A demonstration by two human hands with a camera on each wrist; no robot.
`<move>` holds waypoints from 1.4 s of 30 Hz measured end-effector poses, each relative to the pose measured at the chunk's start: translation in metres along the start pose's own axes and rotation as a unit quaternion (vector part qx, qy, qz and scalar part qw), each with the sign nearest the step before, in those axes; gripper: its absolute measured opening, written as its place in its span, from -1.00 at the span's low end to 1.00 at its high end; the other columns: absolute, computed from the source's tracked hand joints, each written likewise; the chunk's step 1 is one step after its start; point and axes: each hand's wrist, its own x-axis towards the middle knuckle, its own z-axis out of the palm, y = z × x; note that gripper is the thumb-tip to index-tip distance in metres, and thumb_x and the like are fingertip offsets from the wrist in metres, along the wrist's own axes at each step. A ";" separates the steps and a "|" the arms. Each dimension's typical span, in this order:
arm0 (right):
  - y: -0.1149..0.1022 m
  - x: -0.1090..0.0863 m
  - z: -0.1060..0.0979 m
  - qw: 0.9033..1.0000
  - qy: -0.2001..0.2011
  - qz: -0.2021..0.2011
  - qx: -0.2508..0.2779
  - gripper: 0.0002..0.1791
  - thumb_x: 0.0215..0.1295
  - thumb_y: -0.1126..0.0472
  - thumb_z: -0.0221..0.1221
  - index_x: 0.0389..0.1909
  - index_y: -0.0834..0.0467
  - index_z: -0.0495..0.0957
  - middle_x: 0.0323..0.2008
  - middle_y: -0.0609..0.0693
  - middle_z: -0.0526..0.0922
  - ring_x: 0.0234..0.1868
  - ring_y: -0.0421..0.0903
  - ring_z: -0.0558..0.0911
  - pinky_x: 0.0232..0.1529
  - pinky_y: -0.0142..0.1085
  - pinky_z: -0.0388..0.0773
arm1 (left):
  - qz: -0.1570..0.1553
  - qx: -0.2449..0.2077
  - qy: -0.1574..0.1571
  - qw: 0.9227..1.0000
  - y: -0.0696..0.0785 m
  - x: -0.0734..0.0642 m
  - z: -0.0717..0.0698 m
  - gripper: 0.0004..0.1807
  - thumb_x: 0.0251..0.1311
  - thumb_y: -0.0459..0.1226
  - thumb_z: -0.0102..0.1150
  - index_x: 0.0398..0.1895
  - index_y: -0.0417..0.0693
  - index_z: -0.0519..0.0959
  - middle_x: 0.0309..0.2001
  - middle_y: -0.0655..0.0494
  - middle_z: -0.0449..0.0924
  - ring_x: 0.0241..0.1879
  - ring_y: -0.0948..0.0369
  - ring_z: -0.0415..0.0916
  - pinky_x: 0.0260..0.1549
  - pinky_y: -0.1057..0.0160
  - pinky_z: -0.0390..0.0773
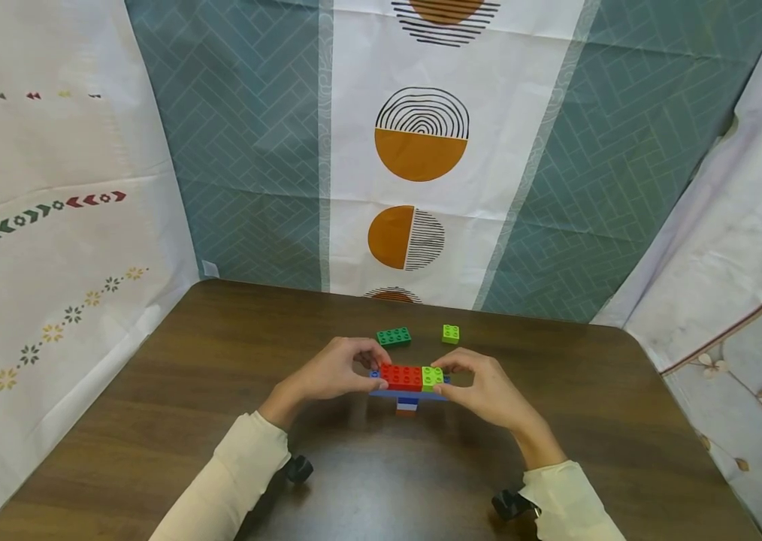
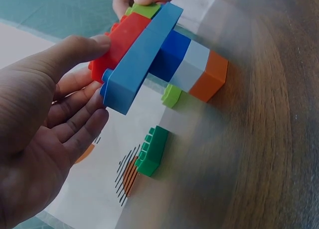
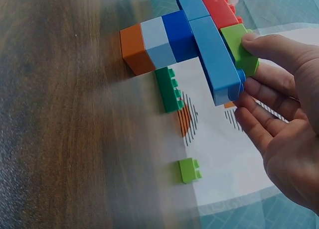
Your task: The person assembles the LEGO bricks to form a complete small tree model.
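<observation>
A small brick tower stands on the table with a T-like shape. Its stem is an orange brick (image 2: 212, 77) at the bottom, a pale grey-white brick (image 2: 192, 62) and a dark blue brick (image 2: 172, 52). Across the top lie two lighter blue bricks (image 3: 212, 52) end to end. On these sit a red brick (image 1: 400, 377) and, beside it on the right, a lime green brick (image 1: 431, 377). My left hand (image 1: 340, 368) pinches the red brick near its left end between thumb and fingers. With thumb and fingers, my right hand (image 1: 485, 387) pinches the lime brick.
Behind the tower, a longer dark green brick (image 1: 394, 337) lies on the brown wooden table (image 1: 367, 481). A loose lime brick (image 1: 451, 334) lies to its right. Patterned cloth (image 1: 252, 150) hangs along the table's far edge and both sides.
</observation>
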 end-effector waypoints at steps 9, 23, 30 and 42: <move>0.001 -0.001 0.003 1.000 0.006 0.007 -0.003 -0.68 0.23 0.15 0.43 0.01 -0.06 0.70 -0.06 -0.15 0.72 0.02 0.03 0.61 0.14 0.15 0.53 | -0.005 0.008 0.000 1.000 0.000 0.001 0.001 -0.67 0.18 -0.13 0.48 -0.03 0.05 0.66 -0.11 0.15 0.68 -0.06 0.16 0.60 0.06 -0.07 0.70; 0.003 -0.005 0.004 1.000 0.012 -0.006 -0.010 -0.68 0.25 0.14 0.43 0.02 -0.07 0.70 -0.05 -0.17 0.72 0.01 -0.08 0.61 0.10 0.06 0.56 | -0.003 0.011 -0.003 1.000 0.000 0.002 0.002 -0.68 0.17 -0.16 0.49 -0.03 0.04 0.65 -0.13 0.15 0.68 -0.08 0.15 0.62 0.06 -0.03 0.71; 0.000 -0.003 0.005 1.000 0.008 -0.007 -0.020 -0.66 0.24 0.15 0.43 0.04 -0.08 0.70 -0.06 -0.19 0.72 -0.01 -0.08 0.60 0.10 0.07 0.56 | 0.000 0.004 0.006 1.000 0.000 0.001 0.002 -0.69 0.16 -0.19 0.50 -0.05 0.02 0.66 -0.13 0.14 0.69 -0.09 0.14 0.61 0.08 -0.10 0.69; -0.001 -0.005 0.002 0.999 0.003 0.012 -0.029 -0.66 0.23 0.10 0.44 0.03 -0.07 0.70 -0.05 -0.19 0.72 0.02 0.05 0.62 0.13 0.17 0.55 | 0.005 0.005 0.003 1.000 -0.002 0.001 0.004 -0.65 0.16 -0.16 0.49 -0.01 0.05 0.63 -0.09 0.16 0.67 -0.05 0.15 0.59 0.08 -0.09 0.70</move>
